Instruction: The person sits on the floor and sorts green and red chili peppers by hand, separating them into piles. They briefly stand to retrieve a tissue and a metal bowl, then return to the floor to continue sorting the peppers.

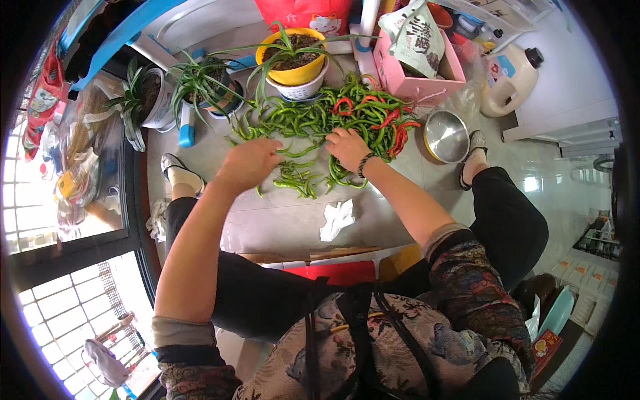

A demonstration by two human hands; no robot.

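A large pile of long green chili peppers (295, 117) lies on the grey tiled floor, with red chili peppers (400, 137) mixed in at its right side. My left hand (252, 162) is over the pile's lower left edge, fingers curled and pointing right; whether it holds a pepper cannot be told. My right hand (346, 148), with a dark beaded bracelet (366, 162) on the wrist, touches peppers at the pile's lower middle, its fingertips partly hidden. Between and just below the hands lies a smaller group of green peppers (297, 182). A crumpled white tissue (337, 220) lies nearer my body.
A steel bowl (446, 136) stands right of the pile, near my right foot. Behind are a yellow flowerpot (291, 70), other potted plants (210, 87), a pink box (420, 87) with a pouch in it, and a large jug (505, 85). A glazed door frame (131, 200) is at left.
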